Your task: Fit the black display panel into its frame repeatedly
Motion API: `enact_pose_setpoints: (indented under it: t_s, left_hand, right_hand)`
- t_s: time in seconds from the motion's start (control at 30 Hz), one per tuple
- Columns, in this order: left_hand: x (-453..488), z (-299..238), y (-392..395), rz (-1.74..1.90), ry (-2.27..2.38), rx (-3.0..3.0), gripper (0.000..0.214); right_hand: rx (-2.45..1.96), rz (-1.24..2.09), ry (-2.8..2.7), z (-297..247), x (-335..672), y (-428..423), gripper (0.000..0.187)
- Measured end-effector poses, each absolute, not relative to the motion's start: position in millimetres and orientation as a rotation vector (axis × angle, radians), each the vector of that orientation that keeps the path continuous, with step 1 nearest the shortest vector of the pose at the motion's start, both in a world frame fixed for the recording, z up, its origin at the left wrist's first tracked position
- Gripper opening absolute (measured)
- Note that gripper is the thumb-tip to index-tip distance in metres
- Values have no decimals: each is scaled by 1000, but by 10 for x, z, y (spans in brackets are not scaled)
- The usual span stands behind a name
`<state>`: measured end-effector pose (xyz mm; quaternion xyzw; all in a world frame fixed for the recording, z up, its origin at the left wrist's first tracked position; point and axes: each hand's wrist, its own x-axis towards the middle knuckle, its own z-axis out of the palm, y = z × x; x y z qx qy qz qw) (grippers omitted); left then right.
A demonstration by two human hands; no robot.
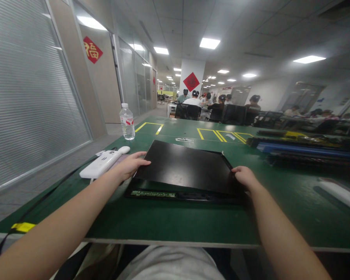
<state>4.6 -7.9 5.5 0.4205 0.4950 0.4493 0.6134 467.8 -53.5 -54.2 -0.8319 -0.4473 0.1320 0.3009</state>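
A black flat screen panel (181,165) lies at a slant over a dark frame (210,196) on the green table. Along the frame's near side runs a green circuit board (153,194). The panel's left edge is in the grip of my left hand (132,165), thumb and fingertips over its top face, the underside hidden. My right hand (245,177) is closed at the right edge of the panel, beside the frame's raised side; its fingertips are partly hidden. The panel's near edge stands a little above the frame.
Left of the panel lie a white device (100,165) and a water bottle (127,122). Blurred dark and blue strips (297,149) are piled at the right, with a white long object (341,194) nearer. Yellow tape (210,130) marks the table (105,221). People sit at desks beyond.
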Motion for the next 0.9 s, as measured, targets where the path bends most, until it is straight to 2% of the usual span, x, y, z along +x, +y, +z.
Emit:
enact_pose_setpoints:
  t_s: [0.5, 0.63, 0.9]
  left_hand:
    - [56, 116, -105, 1126, 979, 1038, 55]
    - [58, 139, -132, 1139, 932, 1052, 64]
    - [71, 176, -187, 1247, 863, 1114, 65]
  right_hand:
    - [-2206, 389, -1195, -516, 4675, -526, 29]
    - [-2191, 331, -1130, -523, 4674, -507, 38]
    - [-1843, 532, -957, -486, 4648, -527, 28]
